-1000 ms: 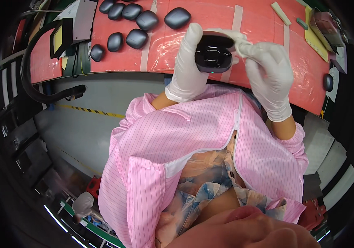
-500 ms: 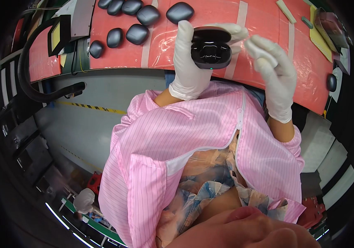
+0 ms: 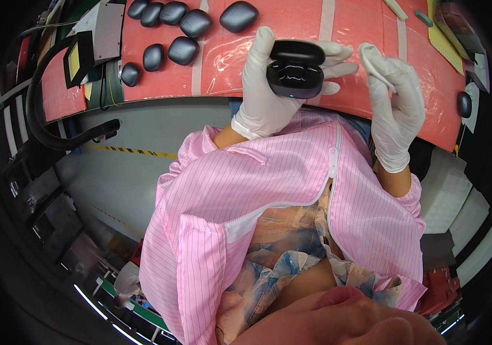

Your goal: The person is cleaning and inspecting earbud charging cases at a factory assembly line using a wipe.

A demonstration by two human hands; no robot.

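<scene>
A black earbud charging case [image 3: 295, 79] lies in my white-gloved left hand [image 3: 263, 95], its lid raised and a small green light glowing on its front. My thumb is on one side of the case, while the other fingers reach out from behind it. To the right, apart from the case, my gloved right hand [image 3: 395, 106] pinches a folded white cloth [image 3: 377, 64] between thumb and fingers. The inside of the case looks dark and glossy; whether earbuds sit in it I cannot tell.
Several closed dark grey cases [image 3: 196, 23] lie on the red-covered table [image 3: 223, 69] at the far left. Another dark case [image 3: 464, 104] sits at the right edge, near a yellow sheet [image 3: 444, 49]. A black flexible hose [image 3: 32, 109] curves beside the table's left end.
My right hand has moved a little right, away from the case, with the cloth still pinched. The case has tilted slightly in my left hand, and the lid's inside catches more light.
</scene>
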